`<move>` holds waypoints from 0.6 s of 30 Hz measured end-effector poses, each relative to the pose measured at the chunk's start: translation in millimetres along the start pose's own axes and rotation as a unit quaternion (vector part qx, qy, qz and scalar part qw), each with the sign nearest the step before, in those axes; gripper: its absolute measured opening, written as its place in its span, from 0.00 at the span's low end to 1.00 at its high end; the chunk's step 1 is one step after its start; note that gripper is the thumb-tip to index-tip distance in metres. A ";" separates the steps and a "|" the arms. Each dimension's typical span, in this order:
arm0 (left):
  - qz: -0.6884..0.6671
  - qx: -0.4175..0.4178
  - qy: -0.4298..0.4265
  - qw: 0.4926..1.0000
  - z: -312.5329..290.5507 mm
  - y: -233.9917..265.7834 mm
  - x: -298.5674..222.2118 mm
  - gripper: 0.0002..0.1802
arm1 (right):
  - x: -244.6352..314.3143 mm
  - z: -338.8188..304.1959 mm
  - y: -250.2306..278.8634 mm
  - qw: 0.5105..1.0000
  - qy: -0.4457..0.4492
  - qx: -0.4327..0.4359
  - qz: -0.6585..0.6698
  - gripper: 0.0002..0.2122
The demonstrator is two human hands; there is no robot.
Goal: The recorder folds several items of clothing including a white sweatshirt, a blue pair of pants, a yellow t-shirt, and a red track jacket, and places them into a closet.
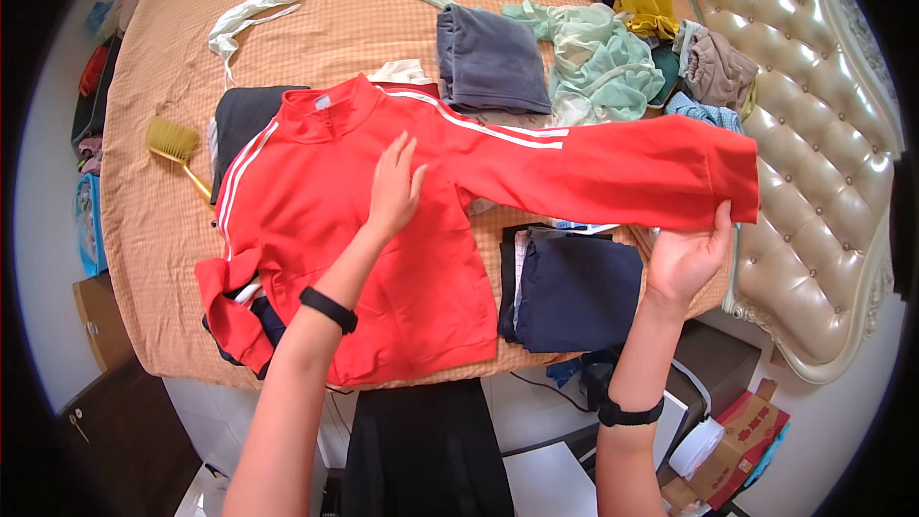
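A red track jacket with white shoulder stripes lies front up across the bed, its collar at the far side. My left hand rests on its chest with the fingers stretched out. At the right, my right hand grips the cuff of the sleeve that is drawn out straight to the right; the thumb shows at the cuff's edge and the other fingers are mostly hidden under it. The other sleeve lies bent at the left edge of the jacket.
Folded navy clothes sit below the stretched sleeve, a folded grey garment beyond it. Pale green fabric and a yellow cloth are heaped by the tufted headboard. A bed brush lies left, a white strap farther back.
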State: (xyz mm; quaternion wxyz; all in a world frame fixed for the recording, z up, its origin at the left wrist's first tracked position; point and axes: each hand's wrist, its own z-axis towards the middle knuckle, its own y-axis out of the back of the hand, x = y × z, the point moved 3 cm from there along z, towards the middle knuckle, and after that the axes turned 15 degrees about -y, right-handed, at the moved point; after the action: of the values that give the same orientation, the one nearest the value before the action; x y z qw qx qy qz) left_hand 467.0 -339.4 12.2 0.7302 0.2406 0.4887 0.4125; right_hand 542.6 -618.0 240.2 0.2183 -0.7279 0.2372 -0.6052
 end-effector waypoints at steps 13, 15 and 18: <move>-0.219 0.034 0.131 0.966 -77.9 56.3 4.3 0.16 | -56.7 -35.6 -89.0 0.990 -0.028 0.131 -0.031 0.15; -0.360 0.039 0.214 0.907 -85.6 56.9 14.0 0.18 | -73.2 -55.8 -93.2 0.969 -0.117 0.219 -0.002 0.15; -0.570 0.064 0.351 0.740 -97.8 60.2 24.3 0.27 | -114.7 -101.1 -98.2 0.846 -0.309 0.424 -0.099 0.14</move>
State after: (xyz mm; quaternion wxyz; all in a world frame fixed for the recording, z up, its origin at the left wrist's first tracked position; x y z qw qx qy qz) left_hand 360.0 -291.4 5.3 0.5886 -0.1985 0.7815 -0.0575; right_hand 433.3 -473.4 227.9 0.5065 -0.7336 -0.1956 -0.4088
